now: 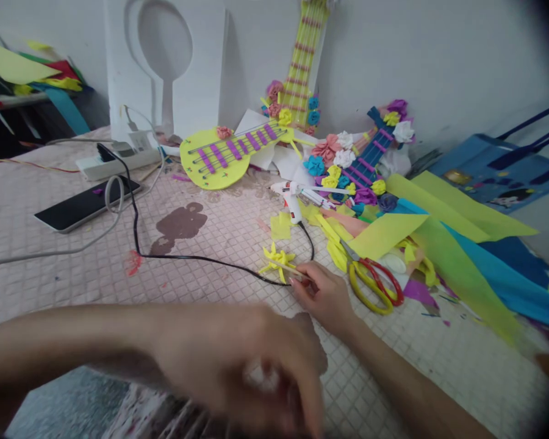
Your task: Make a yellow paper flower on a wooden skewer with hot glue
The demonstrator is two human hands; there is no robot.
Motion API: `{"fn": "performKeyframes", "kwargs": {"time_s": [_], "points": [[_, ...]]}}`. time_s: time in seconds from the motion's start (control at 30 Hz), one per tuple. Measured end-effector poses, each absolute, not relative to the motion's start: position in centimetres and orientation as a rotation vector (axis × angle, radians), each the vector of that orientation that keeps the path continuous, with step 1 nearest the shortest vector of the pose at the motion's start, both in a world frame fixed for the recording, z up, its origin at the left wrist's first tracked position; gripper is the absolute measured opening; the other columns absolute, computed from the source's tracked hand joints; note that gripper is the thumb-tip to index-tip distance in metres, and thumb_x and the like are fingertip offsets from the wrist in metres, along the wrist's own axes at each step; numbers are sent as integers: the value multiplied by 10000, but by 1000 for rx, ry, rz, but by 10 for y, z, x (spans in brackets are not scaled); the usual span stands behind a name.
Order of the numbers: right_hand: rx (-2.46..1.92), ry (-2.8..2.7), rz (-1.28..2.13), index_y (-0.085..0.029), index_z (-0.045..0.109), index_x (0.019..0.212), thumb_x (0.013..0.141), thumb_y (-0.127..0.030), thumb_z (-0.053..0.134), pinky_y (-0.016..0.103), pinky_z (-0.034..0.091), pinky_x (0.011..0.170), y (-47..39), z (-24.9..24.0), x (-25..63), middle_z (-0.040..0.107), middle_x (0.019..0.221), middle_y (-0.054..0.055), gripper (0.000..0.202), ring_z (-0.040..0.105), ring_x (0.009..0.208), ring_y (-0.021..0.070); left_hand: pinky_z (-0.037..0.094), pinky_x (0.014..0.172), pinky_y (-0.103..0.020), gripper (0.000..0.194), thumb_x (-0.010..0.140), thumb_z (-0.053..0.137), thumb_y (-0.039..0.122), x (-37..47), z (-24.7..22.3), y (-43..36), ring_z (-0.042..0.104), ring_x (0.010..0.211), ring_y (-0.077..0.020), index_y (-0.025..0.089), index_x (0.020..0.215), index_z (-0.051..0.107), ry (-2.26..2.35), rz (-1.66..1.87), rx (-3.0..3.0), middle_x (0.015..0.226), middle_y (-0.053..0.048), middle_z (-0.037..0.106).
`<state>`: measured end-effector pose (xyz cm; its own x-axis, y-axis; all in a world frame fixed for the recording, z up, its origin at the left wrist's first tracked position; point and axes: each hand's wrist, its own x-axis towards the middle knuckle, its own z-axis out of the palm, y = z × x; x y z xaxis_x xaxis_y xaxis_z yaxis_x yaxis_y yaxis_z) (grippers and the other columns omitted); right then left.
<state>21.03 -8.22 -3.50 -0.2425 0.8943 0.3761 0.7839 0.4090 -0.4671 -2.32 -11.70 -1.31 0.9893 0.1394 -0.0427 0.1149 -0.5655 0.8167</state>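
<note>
My right hand point(324, 296) pinches a thin pale wooden stick point(286, 266). The stick's far end lies over a small heap of folded yellow paper strips point(278, 259) on the table. My left hand point(251, 372) is in front, nearer to me, with bent fingers smeared by motion; whether it holds anything is hidden. A white glue gun point(290, 200) stands behind the yellow strips, its black cord looping down past my right hand. Scissors with red and yellow handles point(376, 283) lie just right of that hand.
A yellow paper guitar point(217, 160) and paper roses point(327, 147) are at the back. Yellow and blue paper sheets point(457, 207) cover the right side. A black phone point(86, 204) and a power strip point(119, 163) are left; cords cross the quilted tablecloth point(219, 231).
</note>
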Motion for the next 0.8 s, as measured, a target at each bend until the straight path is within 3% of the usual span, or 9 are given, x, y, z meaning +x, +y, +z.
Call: {"fn": "performKeyframes", "kwargs": {"time_s": [0.1, 0.2, 0.37, 0.6, 0.8], "points": [[-1452, -2085, 273, -197, 585, 874, 832, -292, 534, 222, 391, 559, -83, -34, 209, 578, 694, -8, 116, 530, 598, 113, 431, 609, -220, 94, 850, 513, 187, -21, 28, -47, 547, 660, -104, 188, 852, 607, 689, 350, 2407, 773, 2, 614], [-1520, -2090, 289, -197, 600, 891, 807, -304, 562, 225, 384, 550, -83, -31, 207, 554, 633, -27, 141, 520, 569, 113, 386, 608, -246, 127, 813, 590, 250, -20, 33, -20, 533, 713, -142, 154, 733, 568, 997, 504, 2658, 755, -21, 581], [-1608, -2016, 289, -204, 602, 848, 790, -340, 573, 219, 357, 503, -84, -25, 206, 502, 544, -56, 151, 465, 479, 96, 359, 587, -250, 198, 779, 641, 278, -23, 15, -25, 519, 685, -146, 160, 684, 513, 1039, 481, 2696, 703, -7, 556], [-1586, -2074, 282, -200, 577, 812, 786, -302, 570, 218, 347, 515, -85, -27, 203, 488, 558, -55, 105, 461, 501, 97, 416, 661, -281, 170, 796, 627, 312, -15, 1, -23, 545, 793, -190, 154, 826, 573, 1045, 448, 2723, 820, -46, 596], [-1578, -2108, 234, -203, 568, 741, 806, -259, 528, 224, 342, 513, -83, -30, 198, 498, 551, -49, 95, 465, 499, 100, 418, 670, -275, 109, 843, 528, 199, -11, -9, -18, 536, 745, -167, 148, 762, 580, 1067, 413, 2743, 776, -44, 594]]}}
